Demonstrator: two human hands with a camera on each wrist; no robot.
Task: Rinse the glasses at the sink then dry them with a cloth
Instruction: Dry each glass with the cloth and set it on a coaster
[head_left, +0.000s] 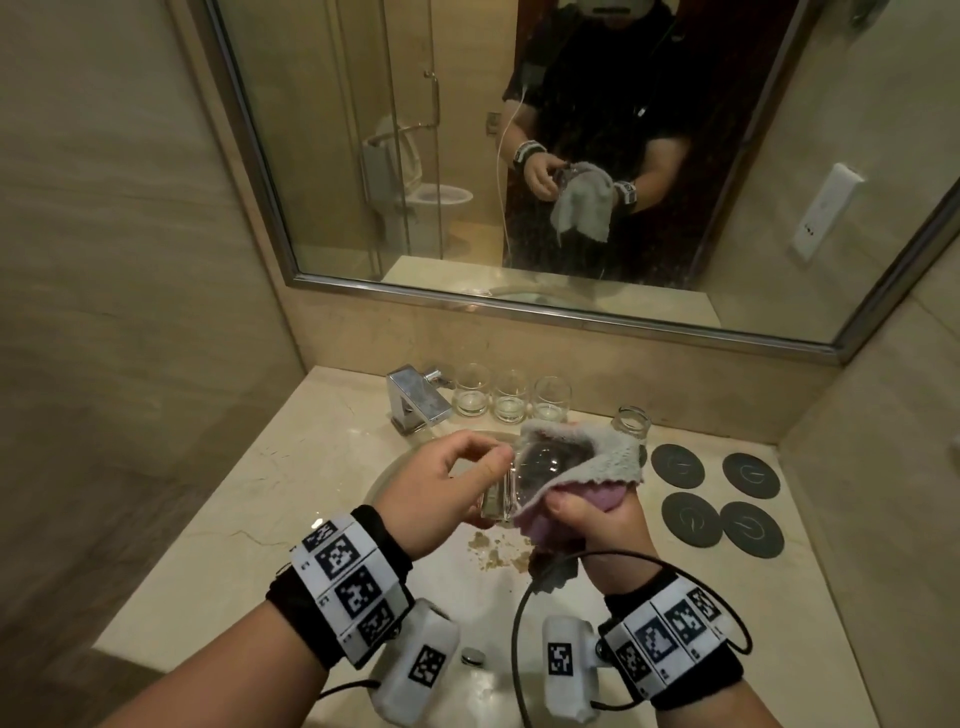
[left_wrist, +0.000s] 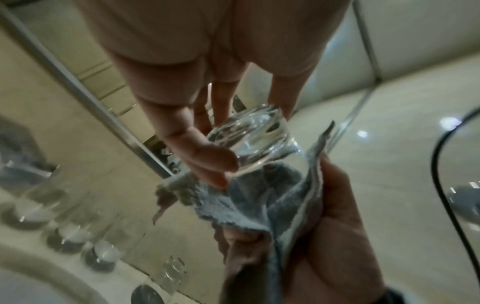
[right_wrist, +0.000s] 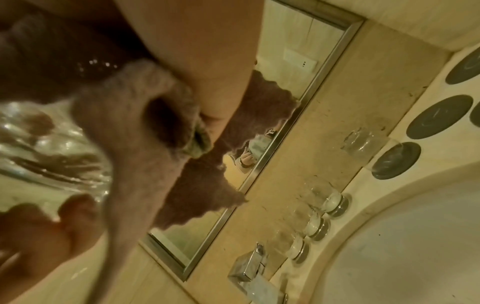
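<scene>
Over the sink basin (head_left: 384, 480) I hold a clear glass (head_left: 524, 480) on its side. My left hand (head_left: 457, 483) grips its thick base (left_wrist: 249, 142) between thumb and fingers. My right hand (head_left: 592, 514) grips a grey and pink cloth (head_left: 597, 457), which wraps the glass's open end (right_wrist: 52, 144). The cloth (left_wrist: 259, 205) bunches under the glass, with my right fingers partly hidden in it. Three glasses (head_left: 511, 397) stand in a row by the tap, and a fourth glass (head_left: 631, 423) stands further right.
A chrome tap (head_left: 415, 397) stands at the back of the basin. Several dark round coasters (head_left: 719, 501) lie on the marble counter (head_left: 260, 499) to the right. A mirror (head_left: 363, 156) hangs on the wall behind. A black cable (head_left: 524, 613) loops near my right wrist.
</scene>
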